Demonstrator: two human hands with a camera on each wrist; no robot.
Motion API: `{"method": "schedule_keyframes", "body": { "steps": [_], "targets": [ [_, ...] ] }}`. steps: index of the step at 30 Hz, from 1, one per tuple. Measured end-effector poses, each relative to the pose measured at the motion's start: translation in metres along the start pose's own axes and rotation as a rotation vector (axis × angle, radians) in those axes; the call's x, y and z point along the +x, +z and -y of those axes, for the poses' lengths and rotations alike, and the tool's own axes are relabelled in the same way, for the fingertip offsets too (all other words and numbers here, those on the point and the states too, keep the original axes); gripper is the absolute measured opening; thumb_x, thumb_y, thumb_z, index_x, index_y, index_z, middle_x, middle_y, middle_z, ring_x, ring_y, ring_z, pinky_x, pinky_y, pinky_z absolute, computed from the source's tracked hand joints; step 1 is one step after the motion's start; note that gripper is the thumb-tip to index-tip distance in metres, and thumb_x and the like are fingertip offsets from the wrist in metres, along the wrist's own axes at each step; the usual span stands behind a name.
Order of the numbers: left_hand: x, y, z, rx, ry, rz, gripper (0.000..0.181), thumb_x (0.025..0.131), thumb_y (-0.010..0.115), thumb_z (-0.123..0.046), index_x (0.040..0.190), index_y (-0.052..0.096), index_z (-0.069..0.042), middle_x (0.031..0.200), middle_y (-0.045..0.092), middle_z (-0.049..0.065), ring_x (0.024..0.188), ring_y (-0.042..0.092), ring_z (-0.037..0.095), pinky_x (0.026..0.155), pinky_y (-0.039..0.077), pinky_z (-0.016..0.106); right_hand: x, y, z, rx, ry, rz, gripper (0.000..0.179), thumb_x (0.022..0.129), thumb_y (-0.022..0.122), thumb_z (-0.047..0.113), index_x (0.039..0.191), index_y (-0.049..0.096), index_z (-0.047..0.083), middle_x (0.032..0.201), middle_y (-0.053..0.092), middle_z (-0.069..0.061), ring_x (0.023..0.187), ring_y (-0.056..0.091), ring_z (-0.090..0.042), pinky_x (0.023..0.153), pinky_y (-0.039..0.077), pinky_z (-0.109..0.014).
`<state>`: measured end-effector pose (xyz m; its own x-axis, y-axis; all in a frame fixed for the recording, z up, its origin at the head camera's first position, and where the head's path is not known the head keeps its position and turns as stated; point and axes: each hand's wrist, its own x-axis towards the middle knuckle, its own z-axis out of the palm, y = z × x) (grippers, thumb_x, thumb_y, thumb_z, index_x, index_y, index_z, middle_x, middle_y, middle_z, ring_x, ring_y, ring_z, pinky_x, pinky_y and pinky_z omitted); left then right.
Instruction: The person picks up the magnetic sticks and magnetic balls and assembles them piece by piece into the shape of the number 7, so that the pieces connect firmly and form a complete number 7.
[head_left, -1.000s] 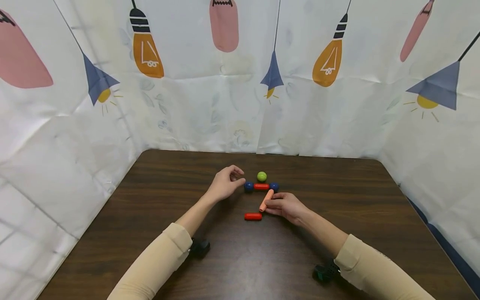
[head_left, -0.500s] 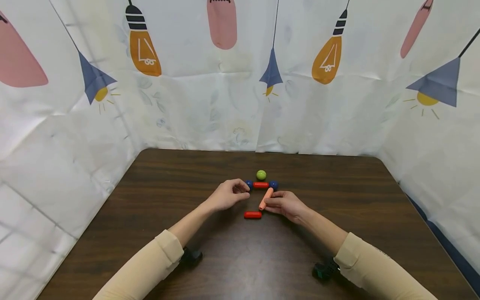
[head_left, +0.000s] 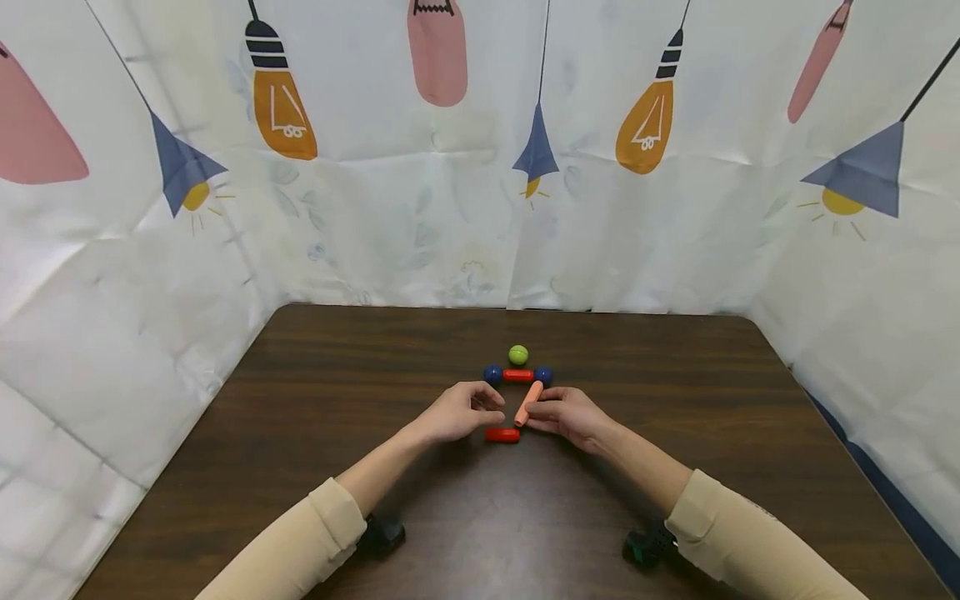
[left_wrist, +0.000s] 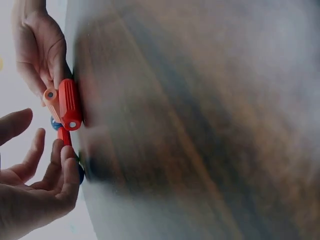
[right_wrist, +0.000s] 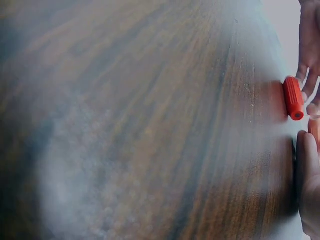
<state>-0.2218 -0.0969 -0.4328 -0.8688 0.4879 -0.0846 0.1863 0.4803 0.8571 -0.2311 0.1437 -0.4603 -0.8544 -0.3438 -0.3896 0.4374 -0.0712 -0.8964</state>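
Note:
My right hand (head_left: 573,417) pinches a salmon-orange magnetic rod (head_left: 528,403), slanted with its far end at the right blue ball (head_left: 543,376). A red rod (head_left: 518,376) lies between that ball and the left blue ball (head_left: 492,374). Just behind them sits a green ball (head_left: 518,355). My left hand (head_left: 457,412) hovers left of the orange rod, fingers loosely bent and holding nothing. Close below its fingertips a loose red rod (head_left: 502,435) lies crosswise, near the orange rod's near end. In the left wrist view, the ridged loose rod (left_wrist: 69,105) shows a metal dot in its end.
The dark wood-grain table (head_left: 300,433) has its far edge against a white printed curtain (head_left: 375,233), which also hangs at both sides. Black devices (head_left: 382,536) sit under the forearms at the cuffs.
My left hand has come back from beside the left blue ball toward me, down to the loose red rod. My right hand keeps its pinch on the orange rod, nearly still.

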Motion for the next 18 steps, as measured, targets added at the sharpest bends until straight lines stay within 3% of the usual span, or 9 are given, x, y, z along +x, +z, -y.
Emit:
{"method": "schedule_keyframes", "body": {
  "steps": [18],
  "targets": [
    [-0.0015, 0.0062, 0.0016, 0.06, -0.078, 0.035, 0.027, 0.091, 0.08, -0.02, 0.112, 0.071, -0.005, 0.099, 0.068, -0.001, 0.091, 0.063, 0.015, 0.085, 0.051, 0.037, -0.0003, 0.001, -0.001, 0.02, 0.014, -0.019, 0.049, 0.101, 0.061, -0.002, 0.141, 0.037, -0.018, 0.117, 0.064, -0.023, 0.099, 0.072, -0.022, 0.091, 0.055, -0.034]
  ]
}}
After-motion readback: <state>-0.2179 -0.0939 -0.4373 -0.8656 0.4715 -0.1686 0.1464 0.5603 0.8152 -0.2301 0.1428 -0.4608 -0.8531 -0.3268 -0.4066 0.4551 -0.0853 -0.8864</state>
